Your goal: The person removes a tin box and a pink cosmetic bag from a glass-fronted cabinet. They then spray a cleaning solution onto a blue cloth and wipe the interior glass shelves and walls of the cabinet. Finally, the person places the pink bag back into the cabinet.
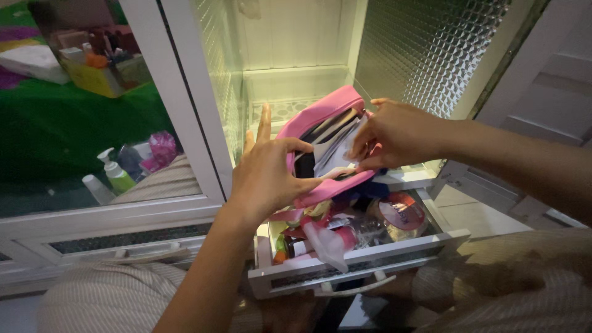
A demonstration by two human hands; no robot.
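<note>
My left hand (265, 176) grips the pink pouch (324, 151) over the open white drawer (345, 271); my right hand (394, 132) pinches its papers (336, 154). Behind stands an empty white cabinet (296, 80) with 1 glass door (425, 49); green floor (55, 129) lies left.

The pouch (320, 148) is pink fabric, held up above the open drawer (345, 271) in front of a white cabinet, tilted so its open top faces the camera and slants up to the right. Its mouth gapes wide, showing a dark lining and a stack of white and pale cards or papers (336, 151) standing on edge inside. The lower pink edge curves beneath them.
</note>
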